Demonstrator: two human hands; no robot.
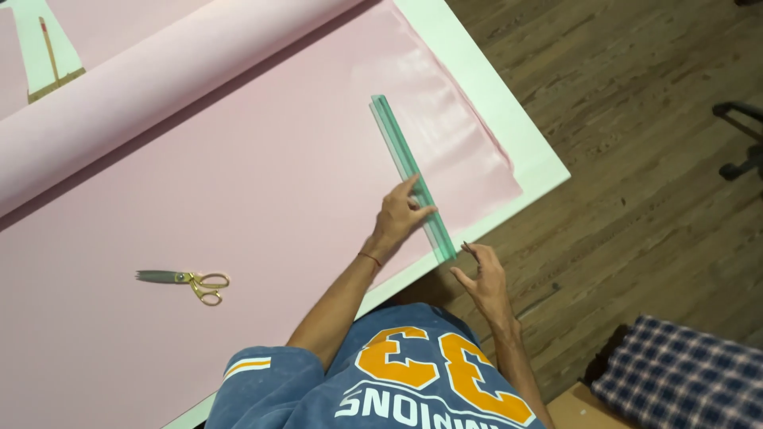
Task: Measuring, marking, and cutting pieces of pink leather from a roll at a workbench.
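The left hand (401,214) is pressing down flat on a long, clear green ruler (411,175), fingers spread across its near half, so that grip is open and bearing on the ruler rather than wrapped around it. The ruler is lying on the pink fabric (262,183), running from the near edge of the desk (509,103) away toward the far side, close to the fabric's right-hand edge. The right hand (481,278) is hovering just off the near edge of the desk, beside the ruler's near end; its fingers are held loosely apart, clamped on nothing, with the fingertips just beside the ruler's tip, and whether they are touching it cannot be told. Well to the left, gold-handled scissors (187,281) are lying closed on the fabric, blades pointing left. On the far side, the pink fabric roll (159,79) is stretching diagonally across the desk. To the right, the wooden floor (636,159) is showing, with a blue plaid cloth (683,373) sitting at the near right corner.
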